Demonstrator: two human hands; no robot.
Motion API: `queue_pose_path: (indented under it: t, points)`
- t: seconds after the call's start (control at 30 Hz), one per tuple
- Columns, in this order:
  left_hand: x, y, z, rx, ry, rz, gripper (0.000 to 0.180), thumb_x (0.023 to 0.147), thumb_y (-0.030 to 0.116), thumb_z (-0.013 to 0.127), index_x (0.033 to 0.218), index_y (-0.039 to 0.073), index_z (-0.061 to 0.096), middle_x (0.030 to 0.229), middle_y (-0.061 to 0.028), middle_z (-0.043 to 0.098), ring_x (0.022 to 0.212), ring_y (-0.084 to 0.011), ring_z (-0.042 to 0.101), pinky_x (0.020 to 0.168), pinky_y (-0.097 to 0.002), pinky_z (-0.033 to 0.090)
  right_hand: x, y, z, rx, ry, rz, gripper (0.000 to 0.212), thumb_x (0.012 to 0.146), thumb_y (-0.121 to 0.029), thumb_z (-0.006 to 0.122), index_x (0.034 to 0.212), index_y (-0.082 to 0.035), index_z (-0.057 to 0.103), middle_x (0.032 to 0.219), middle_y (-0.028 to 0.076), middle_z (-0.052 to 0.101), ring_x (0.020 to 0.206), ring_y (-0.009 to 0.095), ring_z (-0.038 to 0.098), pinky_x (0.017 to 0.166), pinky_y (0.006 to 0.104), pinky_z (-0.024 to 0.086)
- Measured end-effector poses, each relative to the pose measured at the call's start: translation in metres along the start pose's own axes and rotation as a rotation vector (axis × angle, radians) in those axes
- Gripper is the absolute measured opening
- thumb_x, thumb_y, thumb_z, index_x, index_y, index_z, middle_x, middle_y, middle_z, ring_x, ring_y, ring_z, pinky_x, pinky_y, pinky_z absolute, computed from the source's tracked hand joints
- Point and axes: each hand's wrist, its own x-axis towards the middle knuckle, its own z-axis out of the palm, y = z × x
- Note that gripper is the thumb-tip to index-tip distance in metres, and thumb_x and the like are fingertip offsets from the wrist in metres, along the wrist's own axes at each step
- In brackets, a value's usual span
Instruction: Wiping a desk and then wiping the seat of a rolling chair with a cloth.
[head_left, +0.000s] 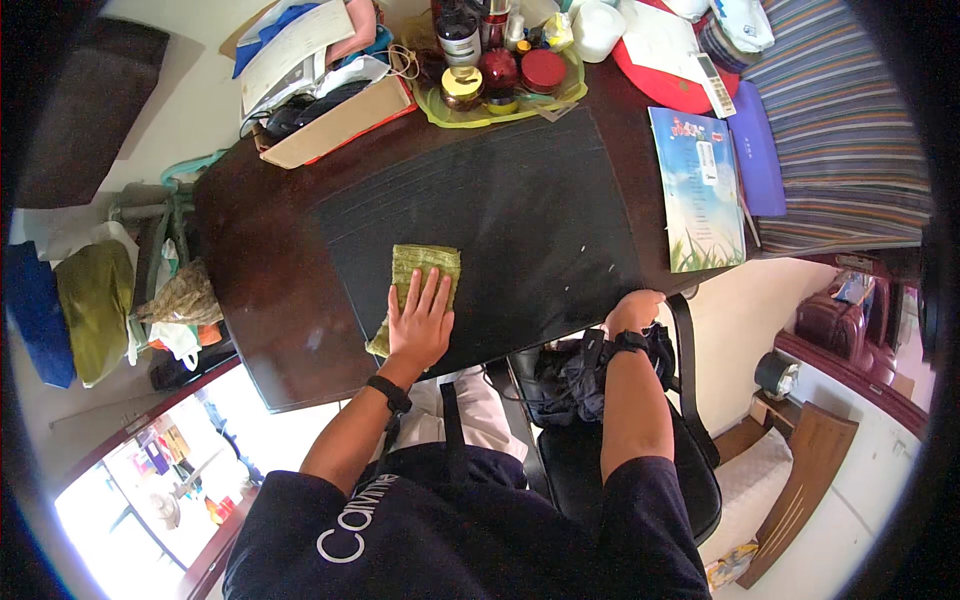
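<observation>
My left hand (421, 325) lies flat with fingers stretched out on a folded green cloth (427, 258). Beneath the cloth is a black desk mat (510, 230) on a dark brown wooden table (270, 270). One corner of the cloth pokes out to the left of my wrist. At the table's front edge, near the mat's right corner, my right hand (634, 311) is closed with its fingers curled. What it grips, if anything, cannot be made out. Small pale specks mark the mat a little left of that hand.
A greenish tray (440, 110) of bottles and jars stands at the back, beside an open cardboard box (340, 120) of papers. To the right lie a blue booklet (695, 190), a purple folder (757, 150) and a remote control (714, 85). A black chair (630, 470) holds dark cloth.
</observation>
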Motion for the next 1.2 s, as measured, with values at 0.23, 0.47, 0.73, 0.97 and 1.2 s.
queue_pose_path:
  t: [0.23,0.47,0.73,0.97,1.2]
  points:
    - [0.003,-0.002,-0.001,-0.01,-0.013,0.008,0.056,0.094,0.034,0.043,0.146,0.016,0.034,0.152,-0.0075,0.03,0.141,-0.0291,0.025,0.111,-0.0594,0.015,0.005,0.003,0.004,0.034,0.011,0.008,0.066,0.099,-0.046,0.02,0.137,0.003,0.042,0.144,0.018,0.041,0.128,0.041,0.043,0.106,0.0514,0.036]
    - [0.018,-0.002,-0.007,-0.012,-0.006,-0.004,0.056,0.094,0.033,0.042,0.147,0.016,0.033,0.153,-0.0062,0.029,0.142,-0.0285,0.023,0.111,-0.0589,0.014,0.038,0.022,0.016,-0.082,0.18,-0.148,0.058,0.102,-0.037,0.023,0.11,0.009,0.059,0.115,0.027,0.061,0.1,0.04,0.062,0.083,0.0449,0.052]
    - [0.076,-0.01,-0.009,0.042,0.029,-0.096,0.056,0.096,0.032,0.037,0.149,0.016,0.027,0.156,-0.0044,0.023,0.145,-0.0262,0.017,0.113,-0.0571,0.011,-0.004,0.002,0.014,-0.035,0.193,-0.096,0.061,0.101,-0.038,0.025,0.111,0.012,0.058,0.118,0.03,0.058,0.103,0.044,0.06,0.09,0.0478,0.048]
    - [0.131,-0.006,-0.02,0.089,0.012,-0.146,0.058,0.099,0.033,0.032,0.152,0.017,0.017,0.158,-0.0028,0.014,0.146,-0.0248,0.01,0.114,-0.0547,0.011,0.058,0.026,0.012,-0.072,0.201,-0.19,0.067,0.099,-0.044,0.027,0.113,0.014,0.057,0.118,0.033,0.057,0.107,0.045,0.056,0.09,0.0493,0.045]
    - [0.173,-0.022,-0.023,0.085,0.075,-0.193,0.057,0.099,0.035,0.031,0.151,0.019,0.019,0.158,-0.0013,0.016,0.146,-0.0238,0.011,0.114,-0.0557,0.011,0.007,0.006,0.01,0.024,0.129,-0.103,0.07,0.099,-0.047,0.027,0.123,0.014,0.051,0.128,0.029,0.053,0.114,0.042,0.054,0.097,0.0449,0.044]
